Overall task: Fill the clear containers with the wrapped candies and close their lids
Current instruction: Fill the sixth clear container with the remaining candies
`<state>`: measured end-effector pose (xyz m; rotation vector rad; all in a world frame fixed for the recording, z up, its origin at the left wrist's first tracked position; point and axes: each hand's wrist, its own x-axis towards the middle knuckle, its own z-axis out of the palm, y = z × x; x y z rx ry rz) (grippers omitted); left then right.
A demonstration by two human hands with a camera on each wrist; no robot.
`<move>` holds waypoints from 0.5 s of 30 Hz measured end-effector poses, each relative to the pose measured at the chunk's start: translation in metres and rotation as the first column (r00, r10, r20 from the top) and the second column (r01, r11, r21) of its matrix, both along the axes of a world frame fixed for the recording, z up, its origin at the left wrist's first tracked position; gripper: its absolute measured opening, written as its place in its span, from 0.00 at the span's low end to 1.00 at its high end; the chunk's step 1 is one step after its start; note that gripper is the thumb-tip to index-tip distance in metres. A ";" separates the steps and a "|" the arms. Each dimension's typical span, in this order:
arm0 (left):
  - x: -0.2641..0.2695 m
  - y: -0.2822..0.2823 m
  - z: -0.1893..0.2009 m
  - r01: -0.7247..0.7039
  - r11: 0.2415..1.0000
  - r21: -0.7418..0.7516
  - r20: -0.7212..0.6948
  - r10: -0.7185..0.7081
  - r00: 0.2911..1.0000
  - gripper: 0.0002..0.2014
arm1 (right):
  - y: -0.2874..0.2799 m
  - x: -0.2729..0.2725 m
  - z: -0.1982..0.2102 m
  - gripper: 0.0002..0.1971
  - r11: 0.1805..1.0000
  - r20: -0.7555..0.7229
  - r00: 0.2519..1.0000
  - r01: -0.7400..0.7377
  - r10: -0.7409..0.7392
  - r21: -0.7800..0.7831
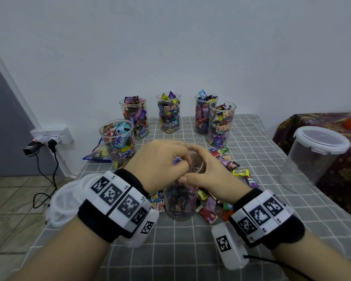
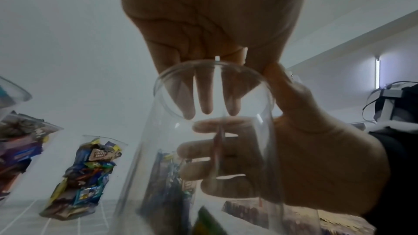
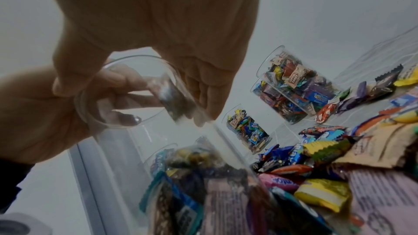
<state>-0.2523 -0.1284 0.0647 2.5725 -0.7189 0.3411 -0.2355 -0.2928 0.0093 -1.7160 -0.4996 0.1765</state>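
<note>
Both forearms reach forward side by side, each wrist wrapped in a black band carrying white marker blocks. The left hand (image 1: pixel 160 161) is held palm down, its fingers (image 2: pixel 204 96) pointing downward, three of them straight and close together with the tips level. The right hand (image 1: pixel 209 173) meets it from the right, thumb pointing left and its fingers (image 2: pixel 203 151) curled round in a grasp.

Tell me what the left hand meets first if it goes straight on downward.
Probably the wrapped candies piled in the clear container that the right hand grips; depth is unclear.
</note>
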 end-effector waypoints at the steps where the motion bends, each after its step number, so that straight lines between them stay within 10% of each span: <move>1: 0.000 0.000 -0.001 0.001 1.000 -0.030 0.002 -0.001 1.000 0.17 | 0.000 0.001 -0.001 0.34 1.000 0.003 1.000 0.001 -0.001 -0.014; 10: 0.009 0.014 -0.013 -0.142 0.890 -0.434 0.094 0.201 0.975 0.12 | -0.001 -0.001 0.002 0.44 0.990 -0.007 0.999 0.047 -0.048 -0.134; 15: 0.024 0.030 -0.019 -0.344 0.878 -0.333 -0.089 0.334 0.938 0.15 | -0.014 0.000 0.015 0.50 0.936 -0.057 0.996 -0.086 0.070 -0.340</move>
